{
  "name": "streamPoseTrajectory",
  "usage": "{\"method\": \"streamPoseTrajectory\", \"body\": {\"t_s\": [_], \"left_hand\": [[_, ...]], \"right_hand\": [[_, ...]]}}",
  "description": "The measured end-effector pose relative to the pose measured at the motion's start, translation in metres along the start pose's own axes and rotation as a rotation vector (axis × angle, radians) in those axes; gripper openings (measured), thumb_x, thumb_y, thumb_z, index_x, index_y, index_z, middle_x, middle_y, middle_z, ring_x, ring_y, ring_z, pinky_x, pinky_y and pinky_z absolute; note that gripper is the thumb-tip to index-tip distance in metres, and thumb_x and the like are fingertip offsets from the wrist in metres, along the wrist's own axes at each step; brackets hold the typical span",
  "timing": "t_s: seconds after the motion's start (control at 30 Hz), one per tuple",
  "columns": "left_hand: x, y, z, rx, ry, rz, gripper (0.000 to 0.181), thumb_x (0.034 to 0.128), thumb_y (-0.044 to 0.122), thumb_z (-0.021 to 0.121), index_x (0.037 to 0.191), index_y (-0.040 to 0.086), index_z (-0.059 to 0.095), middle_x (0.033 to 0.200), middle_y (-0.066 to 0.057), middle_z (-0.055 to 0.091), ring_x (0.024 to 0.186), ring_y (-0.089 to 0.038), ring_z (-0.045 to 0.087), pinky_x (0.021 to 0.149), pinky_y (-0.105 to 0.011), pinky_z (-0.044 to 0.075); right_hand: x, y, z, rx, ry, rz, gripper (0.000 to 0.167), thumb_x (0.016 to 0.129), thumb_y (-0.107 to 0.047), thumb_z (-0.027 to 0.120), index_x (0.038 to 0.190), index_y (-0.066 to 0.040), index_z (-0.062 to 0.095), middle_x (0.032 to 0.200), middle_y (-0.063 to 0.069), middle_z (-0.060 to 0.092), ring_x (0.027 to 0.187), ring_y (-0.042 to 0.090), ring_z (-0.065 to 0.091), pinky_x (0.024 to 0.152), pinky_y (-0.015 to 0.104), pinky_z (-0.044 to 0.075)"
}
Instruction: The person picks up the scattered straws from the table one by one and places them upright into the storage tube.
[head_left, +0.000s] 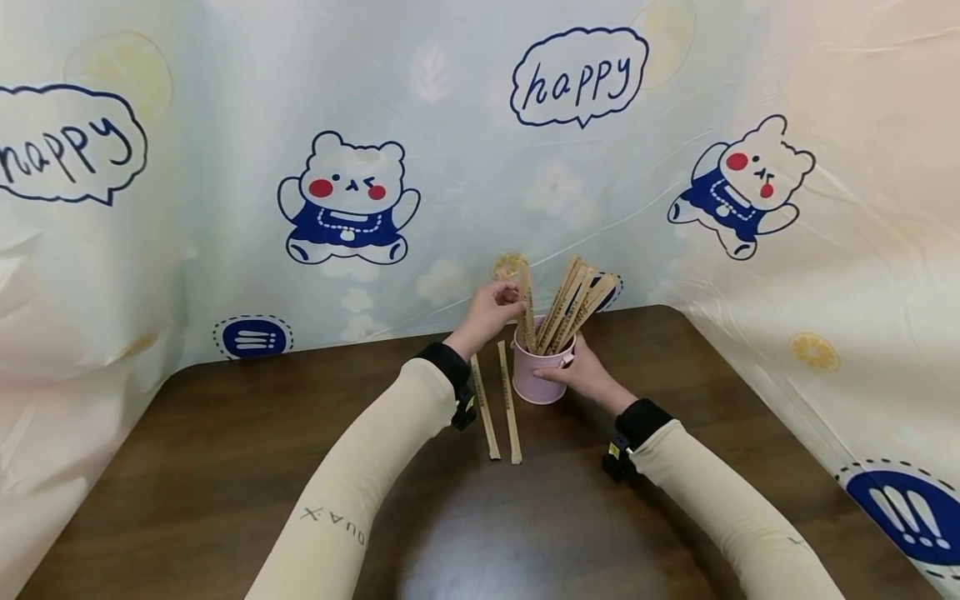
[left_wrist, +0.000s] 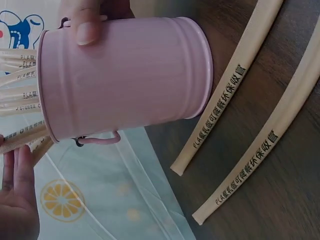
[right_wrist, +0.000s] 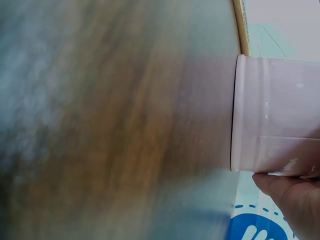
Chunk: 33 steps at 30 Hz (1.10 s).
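A pink bucket (head_left: 537, 385) stands upright on the table with several paper-wrapped straws (head_left: 564, 321) leaning out of its top. My right hand (head_left: 590, 377) grips the bucket's right side, its thumb across the front; the right wrist view shows part of this hand (right_wrist: 292, 202) against the bucket wall (right_wrist: 285, 110). At the bucket's left rim, my left hand (head_left: 491, 312) pinches a wrapped straw (head_left: 524, 292) whose lower end is inside. The left wrist view shows its fingers (left_wrist: 22, 175) against that straw. Two more wrapped straws, one left (head_left: 485, 412) and one right (head_left: 509, 408), lie side by side left of the bucket.
The brown wooden table (head_left: 300, 467) ends just behind the bucket. A pale printed curtain (head_left: 465, 167) with bears and "happy" bubbles hangs at the back and both sides. Dark straps with small cameras circle both wrists.
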<state>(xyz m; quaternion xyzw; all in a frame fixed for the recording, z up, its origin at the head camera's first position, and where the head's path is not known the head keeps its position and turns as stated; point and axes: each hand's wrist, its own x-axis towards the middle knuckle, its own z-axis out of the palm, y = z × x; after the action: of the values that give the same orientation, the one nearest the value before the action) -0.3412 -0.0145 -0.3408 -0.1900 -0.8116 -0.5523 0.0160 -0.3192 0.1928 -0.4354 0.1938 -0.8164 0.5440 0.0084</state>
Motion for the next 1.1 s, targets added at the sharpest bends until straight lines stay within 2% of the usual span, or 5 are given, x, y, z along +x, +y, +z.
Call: {"method": "streamPoseTrajectory", "body": {"t_s": [0.33, 0.53, 0.7, 0.93, 1.1], "left_hand": [[0.002, 0.005, -0.014, 0.096, 0.023, -0.029, 0.034, 0.1009, 0.018, 0.066, 0.131, 0.001, 0.067, 0.123, -0.022, 0.071, 0.114, -0.034, 0.068, 0.098, -0.041, 0.058], [0.004, 0.019, -0.046, 0.032, 0.102, -0.037, 0.032, 0.1011, 0.018, 0.066, 0.127, 0.001, 0.069, 0.119, -0.024, 0.072, 0.107, -0.035, 0.069, 0.094, -0.04, 0.059], [0.0, 0.025, -0.076, -0.047, 0.155, -0.086, 0.035, 0.1031, 0.018, 0.062, 0.13, -0.004, 0.066, 0.123, -0.026, 0.068, 0.108, -0.031, 0.069, 0.099, -0.038, 0.06], [-0.012, 0.012, -0.096, -0.13, 0.177, -0.22, 0.037, 0.1051, 0.018, 0.059, 0.134, -0.005, 0.062, 0.135, -0.028, 0.062, 0.121, -0.037, 0.064, 0.108, -0.041, 0.055], [-0.018, -0.01, -0.09, -0.148, 0.144, -0.318, 0.039, 0.1043, 0.013, 0.058, 0.137, -0.008, 0.059, 0.139, -0.029, 0.061, 0.108, -0.027, 0.071, 0.109, -0.042, 0.055]], "right_hand": [[-0.001, -0.001, 0.001, -0.014, 0.0, 0.0, 0.098, 0.084, -0.009, 0.083, 0.158, -0.002, 0.017, 0.15, 0.027, 0.043, 0.136, 0.043, 0.05, 0.113, 0.055, 0.045], [-0.002, -0.002, 0.001, -0.004, 0.007, 0.003, 0.097, 0.084, -0.005, 0.082, 0.157, -0.003, 0.019, 0.15, 0.026, 0.043, 0.137, 0.043, 0.049, 0.113, 0.055, 0.044], [-0.003, -0.002, 0.0, -0.01, 0.007, 0.01, 0.098, 0.085, -0.01, 0.083, 0.158, -0.002, 0.018, 0.151, 0.027, 0.043, 0.137, 0.044, 0.048, 0.113, 0.057, 0.044], [-0.004, 0.001, 0.0, -0.052, 0.016, -0.047, 0.104, 0.083, -0.038, 0.087, 0.155, -0.001, 0.021, 0.145, 0.029, 0.045, 0.131, 0.041, 0.052, 0.107, 0.052, 0.049], [-0.003, -0.002, 0.0, -0.027, 0.001, -0.003, 0.099, 0.086, -0.02, 0.084, 0.157, -0.002, 0.018, 0.15, 0.028, 0.043, 0.136, 0.044, 0.049, 0.111, 0.057, 0.046]]}}
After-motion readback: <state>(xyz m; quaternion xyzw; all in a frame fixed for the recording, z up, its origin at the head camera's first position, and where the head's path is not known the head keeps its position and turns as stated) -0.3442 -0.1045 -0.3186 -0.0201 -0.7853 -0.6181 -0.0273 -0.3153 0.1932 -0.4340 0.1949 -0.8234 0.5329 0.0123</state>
